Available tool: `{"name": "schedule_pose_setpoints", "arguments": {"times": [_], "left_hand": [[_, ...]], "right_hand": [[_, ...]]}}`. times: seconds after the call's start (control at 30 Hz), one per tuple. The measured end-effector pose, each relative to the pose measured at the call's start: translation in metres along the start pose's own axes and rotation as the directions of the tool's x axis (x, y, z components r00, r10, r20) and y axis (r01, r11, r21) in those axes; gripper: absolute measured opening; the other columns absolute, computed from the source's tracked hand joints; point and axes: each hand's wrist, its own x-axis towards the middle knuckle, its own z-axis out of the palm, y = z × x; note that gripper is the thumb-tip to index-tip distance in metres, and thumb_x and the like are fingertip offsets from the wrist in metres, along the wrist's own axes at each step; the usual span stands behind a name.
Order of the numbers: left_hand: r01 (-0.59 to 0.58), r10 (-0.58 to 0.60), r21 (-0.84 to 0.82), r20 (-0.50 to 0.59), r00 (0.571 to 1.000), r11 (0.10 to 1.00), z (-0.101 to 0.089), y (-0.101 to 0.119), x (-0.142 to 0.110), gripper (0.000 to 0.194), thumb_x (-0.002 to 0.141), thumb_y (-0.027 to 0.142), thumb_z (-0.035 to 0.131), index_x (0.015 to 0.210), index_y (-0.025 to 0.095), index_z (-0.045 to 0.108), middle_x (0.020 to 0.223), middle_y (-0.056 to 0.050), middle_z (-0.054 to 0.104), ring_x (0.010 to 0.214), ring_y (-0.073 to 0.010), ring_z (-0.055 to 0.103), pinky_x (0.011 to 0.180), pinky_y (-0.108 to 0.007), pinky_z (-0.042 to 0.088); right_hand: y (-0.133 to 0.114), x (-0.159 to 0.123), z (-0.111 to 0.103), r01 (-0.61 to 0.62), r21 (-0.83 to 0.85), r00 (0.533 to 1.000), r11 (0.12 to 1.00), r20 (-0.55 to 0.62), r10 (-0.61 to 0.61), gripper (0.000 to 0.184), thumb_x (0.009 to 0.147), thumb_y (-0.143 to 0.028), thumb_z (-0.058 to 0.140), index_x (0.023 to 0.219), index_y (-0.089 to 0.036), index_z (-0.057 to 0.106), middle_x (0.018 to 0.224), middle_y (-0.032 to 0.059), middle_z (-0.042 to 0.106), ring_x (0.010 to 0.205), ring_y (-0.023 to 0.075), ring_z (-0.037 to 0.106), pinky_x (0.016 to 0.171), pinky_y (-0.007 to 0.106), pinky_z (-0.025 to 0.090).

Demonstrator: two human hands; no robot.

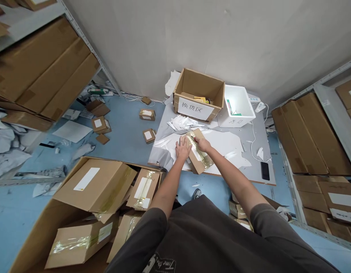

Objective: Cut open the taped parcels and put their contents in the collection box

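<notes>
A small taped cardboard parcel (200, 155) lies on the grey table (257, 167) in front of me. My left hand (182, 148) rests flat on the parcel's left end, fingers spread. My right hand (203, 144) is closed in a pinch on the tape (192, 137) at the parcel's top. Torn white paper (226, 146) lies under and around the parcel.
An open cardboard box with a white label (196, 108) and a white foam box (238, 106) stand at the table's back. A black phone (265, 170) lies at the right. A big carton of taped parcels (93, 197) sits on the blue floor at left. Shelves with flat cartons flank both sides.
</notes>
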Motion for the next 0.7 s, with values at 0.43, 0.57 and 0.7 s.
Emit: {"name": "schedule_pose_setpoints", "arguments": {"times": [0.43, 0.57, 0.7], "left_hand": [[0.002, -0.002, -0.047, 0.007, 1.000, 0.999, -0.002, -0.007, -0.002, 0.080, 0.101, 0.057, 0.061, 0.173, 0.031, 0.037, 0.184, -0.004, 0.017, 0.166, -0.0476, 0.010, 0.129, -0.068, 0.029], [-0.006, 0.006, -0.047, 0.003, 1.000, 0.999, 0.000, -0.006, 0.000, 0.079, 0.102, 0.057, 0.059, 0.173, 0.030, 0.038, 0.184, -0.006, 0.017, 0.165, -0.0482, 0.013, 0.129, -0.069, 0.027], [0.010, -0.009, -0.049, 0.012, 1.000, 0.999, 0.002, -0.007, 0.002, 0.079, 0.101, 0.056, 0.061, 0.173, 0.033, 0.037, 0.184, -0.004, 0.017, 0.166, -0.0469, 0.012, 0.129, -0.068, 0.029]], "right_hand": [[-0.009, -0.012, 0.002, -0.003, -0.090, 0.999, 0.996, -0.036, 0.000, 0.060, 0.104, -0.041, 0.058, 0.161, -0.023, 0.056, 0.127, 0.0147, 0.078, 0.119, 0.0374, 0.071, 0.103, 0.042, 0.050], [-0.013, -0.002, -0.006, -0.011, -0.117, 0.999, 0.993, -0.048, 0.005, 0.061, 0.105, -0.039, 0.055, 0.164, -0.025, 0.052, 0.130, 0.0155, 0.077, 0.122, 0.0393, 0.069, 0.102, 0.044, 0.050], [-0.019, 0.016, -0.004, -0.024, -0.147, 1.000, 0.989, -0.003, 0.024, 0.064, 0.103, -0.040, 0.058, 0.165, -0.025, 0.052, 0.129, 0.0165, 0.076, 0.122, 0.0389, 0.068, 0.103, 0.045, 0.050]]}}
